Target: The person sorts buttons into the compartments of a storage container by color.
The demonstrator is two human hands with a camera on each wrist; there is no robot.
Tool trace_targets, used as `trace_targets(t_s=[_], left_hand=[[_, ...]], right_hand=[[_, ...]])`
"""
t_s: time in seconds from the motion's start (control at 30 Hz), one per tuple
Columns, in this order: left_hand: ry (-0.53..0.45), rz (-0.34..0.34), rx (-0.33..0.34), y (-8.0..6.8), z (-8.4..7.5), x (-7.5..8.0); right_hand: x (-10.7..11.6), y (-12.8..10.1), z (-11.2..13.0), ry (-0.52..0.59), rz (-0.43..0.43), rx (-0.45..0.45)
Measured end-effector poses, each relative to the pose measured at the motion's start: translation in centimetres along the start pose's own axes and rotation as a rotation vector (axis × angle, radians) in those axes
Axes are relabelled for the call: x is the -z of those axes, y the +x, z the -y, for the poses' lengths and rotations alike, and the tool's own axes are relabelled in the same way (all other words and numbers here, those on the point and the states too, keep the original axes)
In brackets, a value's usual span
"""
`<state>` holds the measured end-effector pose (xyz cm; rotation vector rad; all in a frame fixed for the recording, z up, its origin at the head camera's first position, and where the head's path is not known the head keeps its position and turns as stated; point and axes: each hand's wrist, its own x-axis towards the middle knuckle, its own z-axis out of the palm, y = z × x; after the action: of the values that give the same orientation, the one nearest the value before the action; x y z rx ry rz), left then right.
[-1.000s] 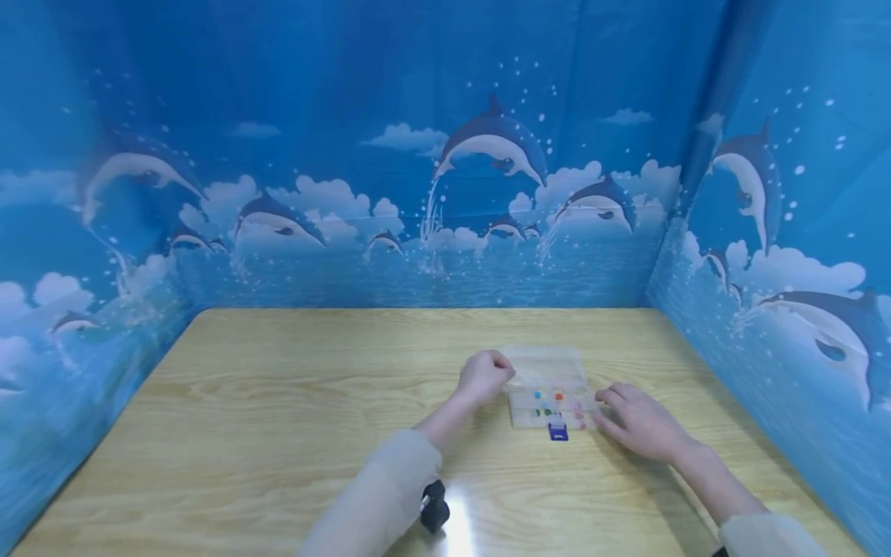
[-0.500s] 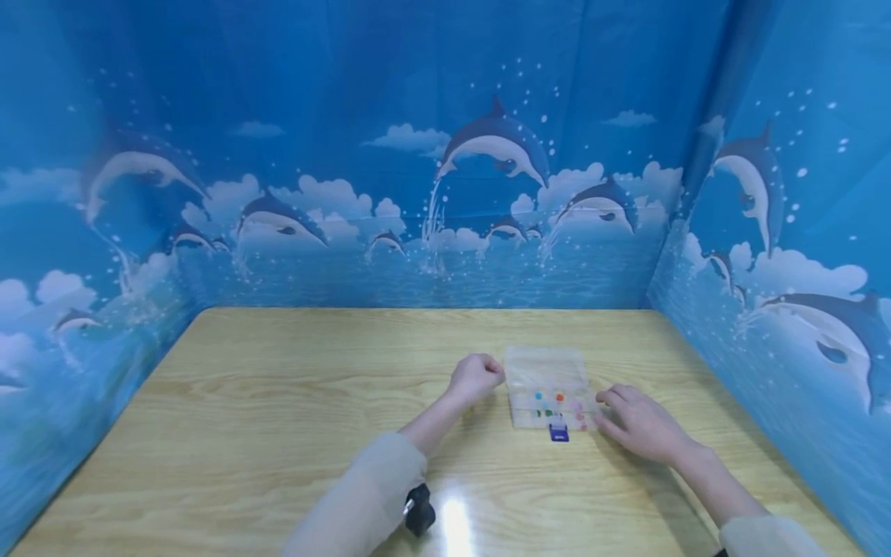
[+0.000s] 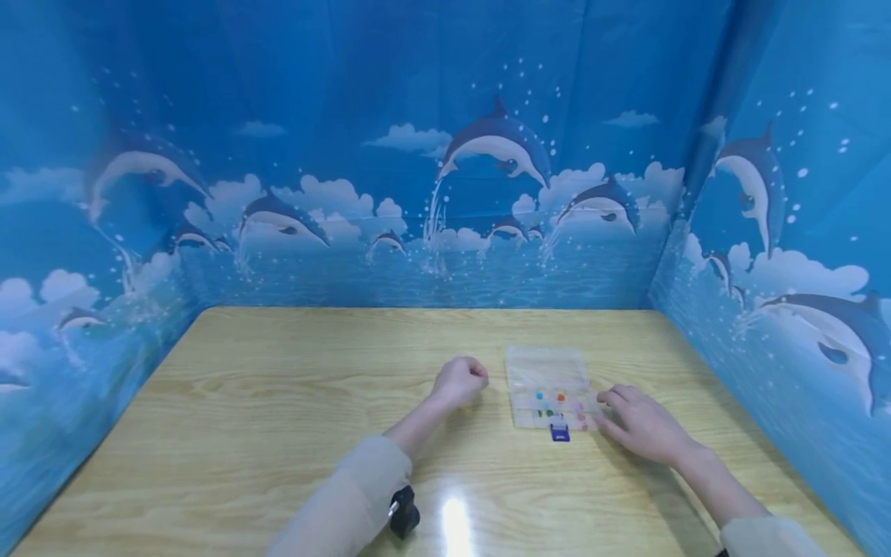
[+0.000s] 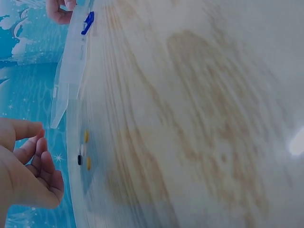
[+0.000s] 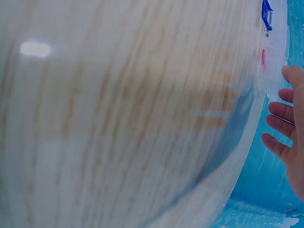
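A clear plastic box (image 3: 522, 422) with a blue latch (image 3: 560, 433) lies on the table, its see-through lid (image 3: 546, 367) raised at the back. Small coloured pieces (image 3: 561, 398), blue, orange, green and pink, sit inside. Left of the box, my left hand (image 3: 459, 381) hovers with loosely curled fingers; nothing shows between them. In the left wrist view, small yellow pieces (image 4: 86, 137), a white one and a black one (image 4: 79, 160) lie on the table near that hand. My right hand (image 3: 640, 422) rests at the box's right side, fingers spread, thumb at the box's edge.
The wood-grain table (image 3: 278, 433) reaches back to a blue dolphin-print curtain (image 3: 334, 155), which also closes off both sides. A dark device (image 3: 404, 512) is strapped at the left sleeve. Light glares on the tabletop near the front.
My left hand has drawn away from the box's left edge, moving left and slightly towards the front. The right hand and the box have stayed in place.
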<state>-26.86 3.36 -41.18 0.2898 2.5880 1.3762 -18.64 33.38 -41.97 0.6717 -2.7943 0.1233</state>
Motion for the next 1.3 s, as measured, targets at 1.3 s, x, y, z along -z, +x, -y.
trace_targets(t_s=[1.3], left_hand=[[0.211,0.020,0.036,1.3,2.3,0.3]], right_hand=[[-0.1,0.0,-0.3,-0.014,0.012,-0.004]])
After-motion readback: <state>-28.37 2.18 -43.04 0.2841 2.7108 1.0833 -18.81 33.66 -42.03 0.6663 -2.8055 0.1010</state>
